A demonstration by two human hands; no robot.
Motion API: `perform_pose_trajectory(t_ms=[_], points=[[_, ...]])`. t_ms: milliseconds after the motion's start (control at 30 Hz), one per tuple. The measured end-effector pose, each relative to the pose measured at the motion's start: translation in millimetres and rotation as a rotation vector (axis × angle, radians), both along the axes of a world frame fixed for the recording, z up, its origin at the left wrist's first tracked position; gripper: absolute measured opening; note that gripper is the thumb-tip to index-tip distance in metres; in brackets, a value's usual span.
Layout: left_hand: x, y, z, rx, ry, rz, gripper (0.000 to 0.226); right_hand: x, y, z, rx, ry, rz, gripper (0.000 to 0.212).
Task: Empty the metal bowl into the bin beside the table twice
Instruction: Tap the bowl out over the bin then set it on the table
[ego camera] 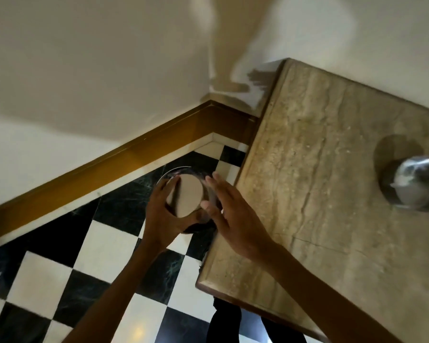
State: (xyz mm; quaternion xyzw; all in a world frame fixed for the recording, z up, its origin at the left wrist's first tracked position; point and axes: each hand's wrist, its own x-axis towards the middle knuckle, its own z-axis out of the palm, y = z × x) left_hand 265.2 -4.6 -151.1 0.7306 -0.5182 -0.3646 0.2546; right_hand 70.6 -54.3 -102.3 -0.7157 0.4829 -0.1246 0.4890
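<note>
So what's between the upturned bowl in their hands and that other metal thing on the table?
In the head view, only bare marble tabletop lies between the upturned metal bowl and the metal vessel.

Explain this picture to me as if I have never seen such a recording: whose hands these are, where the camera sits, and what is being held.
There is no machine here. The one picture comes from a wide-angle camera worn on a person's head, looking down at their own two bare hands.

The left hand and the right hand hold a metal bowl between them. The bowl is turned bottom up, off the table's edge, above the black and white checkered floor. The left hand has a firm grip on it; the right hand lies flat against its side with the fingers spread. No bin shows in this picture.

To the right stands a stone-topped table. On it, near the right edge of the picture, sits another shiny metal thing, too blurred to name.
</note>
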Motion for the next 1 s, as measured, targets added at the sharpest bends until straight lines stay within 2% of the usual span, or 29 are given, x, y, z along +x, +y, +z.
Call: perform_pose_trajectory(t_ms=[67, 100, 133, 200, 233, 267, 333, 400, 500, 633, 800, 1000], points=[[-20, -6, 19, 0.081, 0.257, 0.196, 0.074, -23, -4, 14, 0.178, -0.121, -0.226, 0.054], [-34, -11, 33, 0.161, 0.456, 0.296, 0.061, -36, -7, 20, 0.229, -0.146, -0.295, 0.055], [-46, -14, 46, 0.263, 0.697, 0.380, 0.058, -48, -10, 25, 0.269, -0.148, -0.331, 0.056], [-75, -21, 69, 0.461, 1.108, 0.479, 0.081, -75, -15, 36, 0.310, -0.160, -0.386, 0.050], [-89, -25, 79, 0.525, 1.229, 0.494, 0.086, -88, -16, 41, 0.328, -0.182, -0.420, 0.044], [-107, -31, 90, 0.568, 1.295, 0.492, 0.079, -104, -18, 47, 0.345, -0.201, -0.456, 0.037], [-139, -42, 103, 0.622, 1.308, 0.474, 0.056, -131, -22, 57, 0.351, -0.206, -0.525, 0.022], [-173, -56, 107, 0.661, 1.254, 0.478, 0.052, -165, -28, 65, 0.308, -0.189, -0.613, 0.018], [-215, -81, 109, 0.713, 1.247, 0.501, 0.045, -204, -41, 70, 0.282, -0.155, -0.700, 0.026], [-267, -125, 107, 0.707, 1.048, 0.424, 0.036, -252, -67, 65, 0.279, -0.106, -0.801, 0.034], [-303, -172, 101, 0.602, 0.894, 0.463, 0.019, -280, -105, 50, 0.381, -0.037, -0.779, 0.043], [-329, -206, 96, 0.526, 0.664, 0.422, 0.030, -276, -138, 38, 0.372, 0.138, -0.800, 0.035]])
